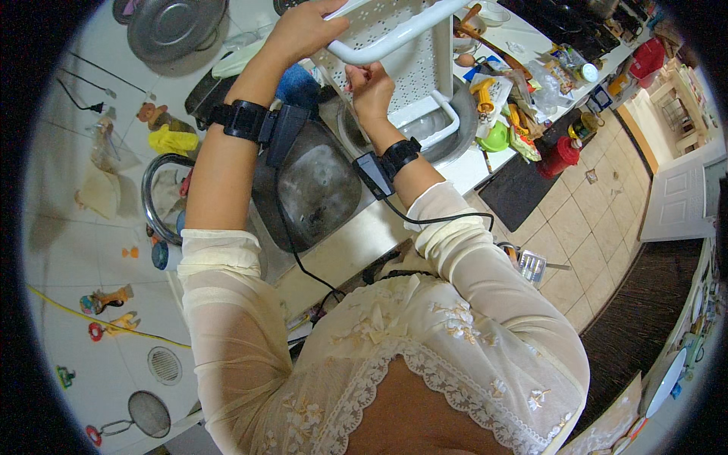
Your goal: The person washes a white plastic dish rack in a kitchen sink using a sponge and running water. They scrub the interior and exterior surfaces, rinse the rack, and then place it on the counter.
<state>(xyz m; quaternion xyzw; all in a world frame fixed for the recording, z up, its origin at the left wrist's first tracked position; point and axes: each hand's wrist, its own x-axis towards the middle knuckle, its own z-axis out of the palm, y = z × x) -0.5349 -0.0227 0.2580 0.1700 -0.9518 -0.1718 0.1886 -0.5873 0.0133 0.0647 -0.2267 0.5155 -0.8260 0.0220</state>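
A white plastic basket (415, 71) with flower-shaped holes is tilted up over a round metal basin (463, 128) on the counter. It has two white handles (398, 35). My left hand (304, 28) grips its upper left rim, the thumb lying over the edge. Against the basket's near left side is my right hand (372, 91), its fingers curled in. Whether those fingers pinch the rim, a small thing or nothing cannot be made out. Below both hands lies a dark sink bowl (310, 182), wet inside.
A curved chrome faucet (151, 196) rises left of the sink. Packets, a green bowl (493, 137) and a wooden spoon (503, 54) crowd the right counter. A pan lid (173, 28) hangs on the tiled wall. Black cables run from both wrist straps. A red container (560, 156) stands beyond the counter.
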